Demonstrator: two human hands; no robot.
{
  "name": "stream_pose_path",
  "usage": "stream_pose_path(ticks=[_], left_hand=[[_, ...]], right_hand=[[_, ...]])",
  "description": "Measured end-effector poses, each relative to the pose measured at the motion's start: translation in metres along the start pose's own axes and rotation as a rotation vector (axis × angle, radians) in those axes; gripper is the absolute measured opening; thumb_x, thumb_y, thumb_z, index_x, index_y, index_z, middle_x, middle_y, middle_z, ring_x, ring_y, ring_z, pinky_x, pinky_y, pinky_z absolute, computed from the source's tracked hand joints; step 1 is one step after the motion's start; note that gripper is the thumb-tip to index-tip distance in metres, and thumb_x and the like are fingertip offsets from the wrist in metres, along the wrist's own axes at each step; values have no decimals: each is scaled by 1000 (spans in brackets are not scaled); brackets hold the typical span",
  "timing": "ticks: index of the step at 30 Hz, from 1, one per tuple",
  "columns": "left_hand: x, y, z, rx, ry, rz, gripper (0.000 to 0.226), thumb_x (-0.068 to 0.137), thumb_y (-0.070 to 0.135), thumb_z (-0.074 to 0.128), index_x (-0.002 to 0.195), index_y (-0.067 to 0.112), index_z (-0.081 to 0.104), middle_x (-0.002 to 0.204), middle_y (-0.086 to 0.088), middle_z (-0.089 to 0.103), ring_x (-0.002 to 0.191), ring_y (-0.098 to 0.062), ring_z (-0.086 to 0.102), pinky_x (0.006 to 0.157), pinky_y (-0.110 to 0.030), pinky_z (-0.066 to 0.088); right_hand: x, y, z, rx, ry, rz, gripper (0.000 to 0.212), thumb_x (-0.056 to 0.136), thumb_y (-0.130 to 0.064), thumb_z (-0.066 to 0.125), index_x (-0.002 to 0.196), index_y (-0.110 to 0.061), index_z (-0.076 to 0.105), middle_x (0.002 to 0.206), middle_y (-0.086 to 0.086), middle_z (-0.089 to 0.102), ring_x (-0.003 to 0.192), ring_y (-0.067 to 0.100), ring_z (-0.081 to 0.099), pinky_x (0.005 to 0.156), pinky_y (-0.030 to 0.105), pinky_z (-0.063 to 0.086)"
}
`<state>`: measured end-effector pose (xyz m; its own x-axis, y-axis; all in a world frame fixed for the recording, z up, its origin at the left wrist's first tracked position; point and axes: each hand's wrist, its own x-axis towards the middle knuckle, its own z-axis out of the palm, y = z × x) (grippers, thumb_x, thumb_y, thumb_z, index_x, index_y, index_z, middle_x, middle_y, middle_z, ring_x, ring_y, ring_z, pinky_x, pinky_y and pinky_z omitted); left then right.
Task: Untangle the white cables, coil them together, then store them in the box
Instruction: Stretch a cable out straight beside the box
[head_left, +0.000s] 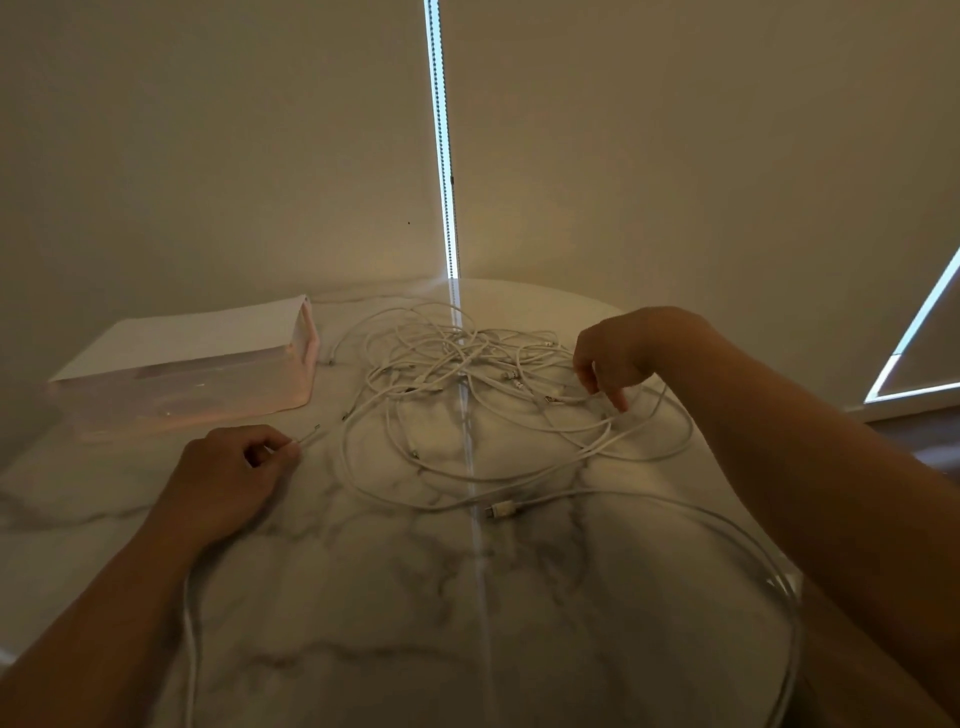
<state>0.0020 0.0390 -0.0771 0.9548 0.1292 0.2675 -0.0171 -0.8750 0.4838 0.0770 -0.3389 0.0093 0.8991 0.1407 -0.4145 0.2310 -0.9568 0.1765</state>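
Observation:
A tangle of white cables (457, 364) lies on the marble table (415, 597), with loops spreading toward me. My left hand (228, 478) pinches one cable end (309, 435) at the left of the tangle; that cable runs back under my forearm. My right hand (618, 358) hovers over the right side of the tangle with fingers hanging down, the index fingertip close to a loop; I cannot tell whether it grips a strand. A loose connector (501, 510) lies near the middle. The clear box (197, 364) with a white lid stands at the back left.
A long cable loop (779, 597) runs along the table's right edge. Beige blinds stand close behind the table, with a bead chain (444, 156) hanging in the bright gap between them.

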Motion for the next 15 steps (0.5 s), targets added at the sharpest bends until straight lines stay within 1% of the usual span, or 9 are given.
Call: stream_pose_path(ticks=[2, 3, 4, 7, 9, 10, 12, 13, 15], left_hand=[[0, -1, 0, -5, -1, -5, 11, 89, 30, 67, 80, 27, 74, 75, 4, 66, 71, -10, 56, 64, -29, 37], [0, -1, 0, -7, -2, -5, 11, 89, 31, 67, 80, 27, 74, 75, 5, 66, 71, -10, 56, 64, -29, 37], [1, -1, 0, -7, -2, -3, 11, 89, 31, 67, 80, 28, 73, 74, 4, 66, 71, -10, 56, 64, -29, 37], [2, -1, 1, 2, -7, 2, 11, 89, 31, 66, 81, 28, 74, 74, 3, 65, 71, -10, 55, 63, -29, 36], [2, -2, 2, 4, -12, -1, 11, 89, 32, 66, 81, 28, 73, 75, 4, 65, 72, -10, 55, 63, -29, 36], [2, -3, 2, 3, -13, -1, 11, 89, 33, 66, 81, 29, 73, 75, 4, 66, 72, -10, 56, 64, -29, 36], [2, -4, 2, 2, -16, 3, 12, 89, 33, 66, 79, 30, 73, 75, 4, 67, 73, -11, 57, 63, -29, 37], [2, -3, 2, 0, -16, 5, 12, 89, 33, 66, 79, 30, 73, 75, 4, 67, 73, -11, 57, 63, -28, 37], [1, -2, 2, 2, -10, 10, 12, 89, 32, 66, 80, 29, 73, 75, 4, 67, 72, -10, 56, 62, -28, 36]], right_hand=[[-3, 2, 1, -99, 100, 33, 32, 78, -5, 72, 100, -25, 61, 86, -12, 62, 101, 18, 59, 95, 40, 37], [-4, 5, 1, -111, 160, 29, 30, 82, -6, 67, 102, -26, 58, 83, -13, 58, 101, 18, 58, 96, 41, 36], [-6, 10, -1, -96, 215, 28, 27, 86, -6, 61, 106, -24, 56, 84, -12, 57, 98, 19, 56, 95, 40, 37], [-11, 23, -8, -13, 349, 58, 24, 93, -8, 47, 115, -19, 46, 88, -5, 48, 90, 21, 52, 82, 36, 37], [-14, 25, -13, 42, 360, 89, 24, 92, -7, 46, 116, -11, 47, 89, 0, 54, 87, 24, 57, 73, 34, 43], [-15, 24, -15, 105, 336, 90, 23, 92, -6, 47, 114, -6, 52, 91, 5, 61, 86, 26, 61, 68, 32, 45], [-11, 22, -14, 260, 299, 44, 23, 92, -8, 45, 103, 1, 63, 85, 11, 72, 80, 26, 67, 62, 29, 47], [-8, 21, -12, 359, 303, 12, 25, 92, -12, 44, 97, 1, 65, 80, 12, 72, 73, 27, 65, 61, 30, 46], [-3, 20, -6, 595, 330, -53, 26, 95, -20, 45, 91, -2, 63, 71, 12, 63, 60, 25, 51, 56, 31, 39]])
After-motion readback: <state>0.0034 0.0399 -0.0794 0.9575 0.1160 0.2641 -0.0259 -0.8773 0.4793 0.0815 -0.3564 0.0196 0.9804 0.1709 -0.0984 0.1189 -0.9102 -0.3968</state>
